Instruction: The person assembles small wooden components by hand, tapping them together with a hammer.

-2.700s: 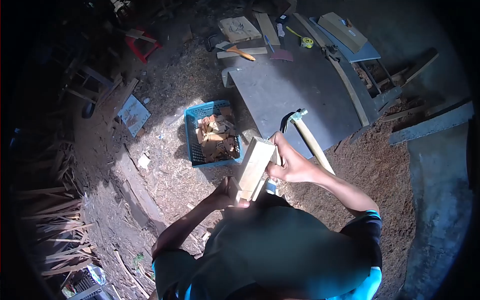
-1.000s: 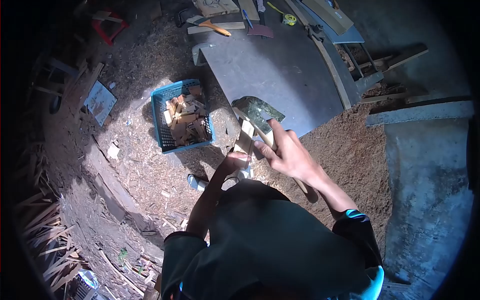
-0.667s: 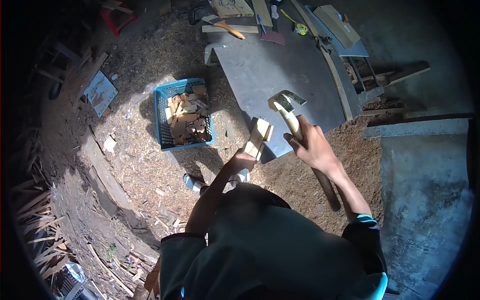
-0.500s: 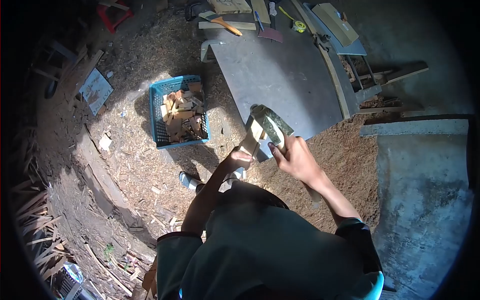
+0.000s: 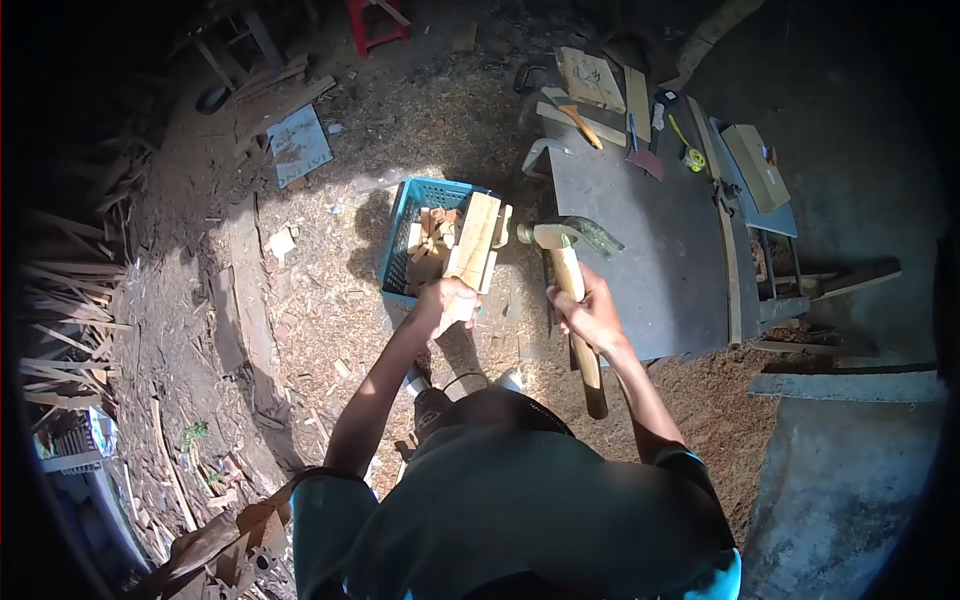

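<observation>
My left hand (image 5: 447, 305) is wrapped round the lower end of a pale wooden block (image 5: 474, 238), tilted upward, with narrower wood pieces along its right side. The block overlaps the blue crate (image 5: 398, 240) in this view. In my right hand (image 5: 592, 312) is a claw hammer (image 5: 566, 262), gripped partway up its wooden handle. The hammer's head is up, its striking face turned left towards the block with a gap between them, its claw pointing right over the grey tabletop (image 5: 650, 260).
Wood offcuts (image 5: 432, 232) lie in the crate. At the table's far end are a brush (image 5: 582, 122), a tape measure (image 5: 693, 158) and boards (image 5: 590, 78). A concrete slab (image 5: 850, 470) stands right, a red stool (image 5: 375, 28) far off. Wood scraps (image 5: 75, 310) pile up left.
The hammer has drawn away from the wooden block to the right and turned upright. The block has moved left, in front of the crate. The camera view has swung left.
</observation>
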The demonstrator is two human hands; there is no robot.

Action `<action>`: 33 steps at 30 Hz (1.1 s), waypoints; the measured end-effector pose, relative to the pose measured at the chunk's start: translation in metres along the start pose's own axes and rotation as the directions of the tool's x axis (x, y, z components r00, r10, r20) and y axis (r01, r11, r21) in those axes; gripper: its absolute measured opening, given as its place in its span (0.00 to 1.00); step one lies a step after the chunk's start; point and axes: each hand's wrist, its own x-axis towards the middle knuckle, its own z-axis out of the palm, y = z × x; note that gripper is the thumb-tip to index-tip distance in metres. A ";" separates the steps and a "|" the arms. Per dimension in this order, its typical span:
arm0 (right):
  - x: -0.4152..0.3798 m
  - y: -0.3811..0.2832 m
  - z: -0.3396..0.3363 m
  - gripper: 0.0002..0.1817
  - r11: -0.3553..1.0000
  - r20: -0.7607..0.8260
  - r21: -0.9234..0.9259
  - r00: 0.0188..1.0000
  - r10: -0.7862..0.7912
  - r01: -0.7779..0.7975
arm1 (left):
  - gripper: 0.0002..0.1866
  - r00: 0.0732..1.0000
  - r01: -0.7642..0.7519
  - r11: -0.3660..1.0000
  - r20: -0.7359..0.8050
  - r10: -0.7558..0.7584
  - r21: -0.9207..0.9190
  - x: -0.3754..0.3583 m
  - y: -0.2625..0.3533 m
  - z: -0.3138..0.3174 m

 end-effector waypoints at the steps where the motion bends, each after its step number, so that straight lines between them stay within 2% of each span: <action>1: 0.011 -0.017 0.008 0.10 0.999 -0.007 0.051 1.000 0.013 -0.012 | 0.19 0.999 -0.022 1.000 0.033 0.022 -0.005 -0.012 0.009 -0.004; 3: 0.035 -0.038 0.035 0.13 0.990 -0.215 -0.042 0.966 -0.140 0.134 | 0.16 0.992 -0.058 0.998 0.113 0.060 -0.021 -0.034 0.019 -0.011; 4: 0.047 -0.043 0.045 0.16 0.979 -0.215 -0.024 0.956 -0.201 0.200 | 0.18 0.989 -0.049 0.999 0.143 0.046 0.015 -0.043 0.022 -0.011; 5: 0.048 -0.054 0.056 0.18 0.983 -0.148 0.068 0.976 -0.158 0.170 | 0.20 0.983 -0.150 0.977 0.130 0.131 0.150 -0.054 0.027 -0.006; 7: 0.053 -0.062 0.082 0.15 0.955 -0.127 0.191 0.970 -0.206 0.227 | 0.20 0.924 -0.343 0.869 -0.041 0.381 0.357 -0.059 0.025 -0.006; 8: 0.059 -0.060 0.086 0.14 0.945 -0.054 0.230 0.973 -0.225 0.231 | 0.18 0.945 -0.324 0.883 0.067 0.320 0.339 -0.069 0.038 -0.015; 9: 0.057 -0.067 0.093 0.13 0.931 -0.041 0.299 0.977 -0.209 0.211 | 0.17 0.924 -0.375 0.828 0.101 0.368 0.417 -0.073 0.043 -0.025; 12: 0.063 -0.071 0.099 0.13 0.934 0.128 0.349 0.983 -0.132 0.080 | 0.15 0.853 -0.508 0.595 0.270 0.446 0.623 -0.086 0.066 -0.050; 15: 0.080 -0.074 0.096 0.11 0.897 0.374 0.388 0.925 0.059 -0.214 | 0.26 0.869 -0.484 0.470 0.344 0.355 0.738 -0.103 0.098 -0.055; 16: 0.084 -0.072 0.097 0.10 0.855 0.414 0.423 0.903 0.113 -0.301 | 0.22 0.892 -0.451 0.522 0.350 0.286 0.724 -0.106 0.105 -0.063; 17: 0.090 -0.069 0.096 0.09 0.805 0.456 0.451 0.875 0.162 -0.384 | 0.22 0.896 -0.442 0.506 0.338 0.288 0.741 -0.110 0.111 -0.071; 18: 0.098 -0.057 0.092 0.07 0.703 0.498 0.498 0.831 0.247 -0.508 | 0.21 0.900 -0.432 0.487 0.328 0.287 0.759 -0.115 0.118 -0.080; 19: 0.105 -0.044 0.085 0.06 0.607 0.559 0.542 0.789 0.255 -0.581 | 0.21 0.904 -0.422 0.465 0.319 0.285 0.778 -0.120 0.126 -0.087; 20: 0.107 -0.034 0.081 0.05 0.645 0.501 0.534 0.819 0.279 -0.546 | 0.22 0.946 -0.321 0.630 0.208 0.249 0.707 -0.129 0.132 -0.089; 21: 0.104 -0.029 0.081 0.05 0.686 0.441 0.519 0.847 0.297 -0.510 | 0.20 0.940 -0.311 0.662 0.116 0.322 0.682 -0.127 0.130 -0.091; 22: 0.095 -0.036 0.088 0.06 0.853 0.294 0.367 0.917 0.271 -0.370 | 0.19 0.922 -0.303 0.698 0.012 0.388 0.649 -0.123 0.121 -0.095; 23: 0.091 -0.030 0.093 0.08 0.922 0.192 0.277 0.955 0.224 -0.272 | 0.17 0.891 -0.296 0.734 -0.101 0.444 0.611 -0.117 0.113 -0.103; 24: 0.090 -0.016 0.099 0.08 0.938 0.156 0.282 0.974 0.162 -0.201 | 0.18 0.889 -0.265 0.793 -0.180 0.421 0.548 -0.099 0.099 -0.124; 25: 0.088 0.000 0.104 0.08 0.949 0.117 0.286 0.988 0.103 -0.132 | 0.18 0.884 -0.229 0.785 -0.216 0.416 0.575 -0.093 0.094 -0.126; 26: 0.085 0.011 0.109 0.07 0.974 0.091 0.214 0.995 0.049 -0.067 | 0.18 0.878 -0.195 0.775 -0.245 0.411 0.601 -0.083 0.091 -0.123; 27: 0.079 0.004 0.112 0.06 1.000 0.087 0.027 0.996 0.009 -0.012 | 0.18 0.873 -0.161 0.764 -0.271 0.405 0.624 -0.073 0.088 -0.118; 29: 0.078 -0.001 0.114 0.07 0.993 0.053 -0.091 0.996 -0.075 0.080 | 0.16 0.886 -0.122 0.748 -0.269 0.378 0.652 -0.063 0.084 -0.106; 30: 0.079 -0.020 0.110 0.10 0.994 0.064 -0.097 0.997 -0.051 0.057 | 0.16 0.899 -0.116 0.738 -0.246 0.363 0.664 -0.057 0.084 -0.104; 31: 0.078 -0.047 0.105 0.13 0.996 0.052 -0.026 0.995 -0.082 0.084 | 0.15 0.911 -0.114 0.724 -0.219 0.349 0.680 -0.052 0.084 -0.103; 32: 0.071 -0.085 0.095 0.15 0.982 0.005 -0.053 0.983 -0.182 0.182 | 0.14 0.896 -0.139 0.605 -0.161 0.414 0.784 -0.044 0.082 -0.107; 33: 0.068 -0.116 0.079 0.14 0.910 -0.069 -0.131 0.913 -0.403 0.392 | 0.13 0.915 -0.154 0.626 -0.129 0.383 0.765 -0.040 0.087 -0.101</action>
